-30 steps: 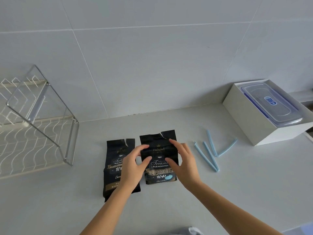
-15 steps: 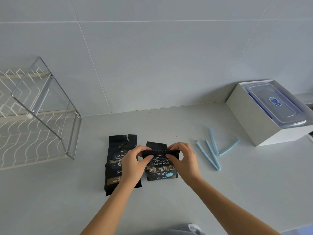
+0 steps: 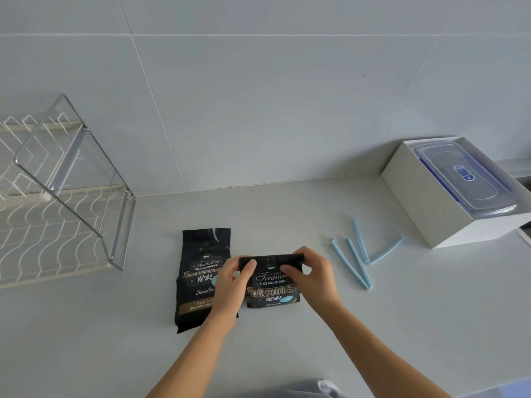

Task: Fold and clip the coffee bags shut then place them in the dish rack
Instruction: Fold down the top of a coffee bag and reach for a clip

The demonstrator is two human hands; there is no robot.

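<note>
My left hand [image 3: 230, 285] and right hand [image 3: 313, 277] pinch the two ends of the folded top of the right coffee bag [image 3: 273, 287], thumbs on the printed front and fingers curled behind the fold. A second ago this bag lay full length with its torn edge pointing at the wall. Half a second ago the top was only partly turned over. Now it is rolled down further into a flat black band just above the "Treasure" lettering, so the bag looks shorter. It lies on the grey counter [image 3: 287, 214], right in front of me.

The other coffee bag [image 3: 201, 254] lies just beside it on the left, unfolded as before, torn top open, its lower right part under my left wrist. The blue bag clips [image 3: 350, 264] lie untouched, near on the right. The dish rack [image 3: 120, 228] stands well apart on the left, and the white box [image 3: 425, 202] holding a clear lidded container [image 3: 462, 176] sits far right
</note>
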